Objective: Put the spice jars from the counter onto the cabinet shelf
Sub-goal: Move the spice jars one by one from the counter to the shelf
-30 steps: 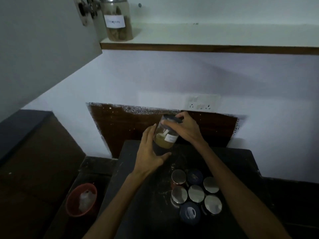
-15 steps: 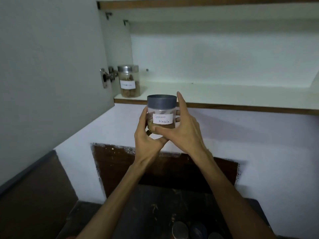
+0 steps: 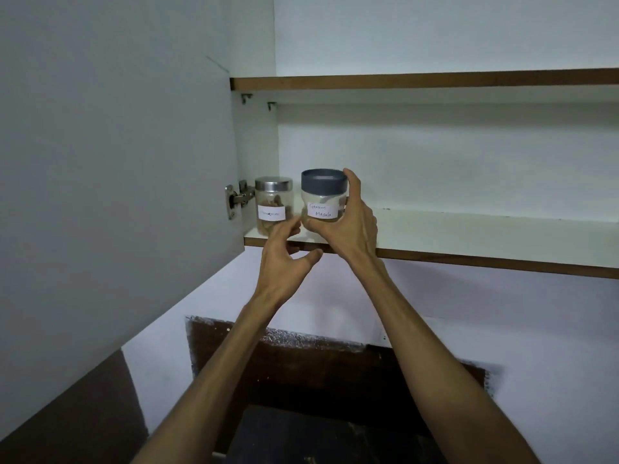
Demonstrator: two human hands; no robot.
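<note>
A clear jar with a grey lid and a label reading "Garam Masala" (image 3: 320, 202) sits at the left end of the white cabinet shelf (image 3: 469, 236). My right hand (image 3: 348, 226) grips it, thumb under its front and fingers round its right side. My left hand (image 3: 284, 259) hovers just below and left of the jar, fingers loosely curled, holding nothing. Beside it on the left stands a second labelled jar with a silver lid (image 3: 273, 205). The counter and its other jars are out of view.
The open cabinet door (image 3: 117, 162) fills the left, its hinge (image 3: 236, 199) next to the silver-lidded jar. An upper shelf (image 3: 435, 80) runs above. The lower shelf stretches bare to the right. A dark counter top (image 3: 318, 437) shows at the bottom.
Both hands lifted the grey-lidded jar from in front of the shelf onto its left end, next to the silver-lidded jar. My left hand has let go and dropped slightly below it.
</note>
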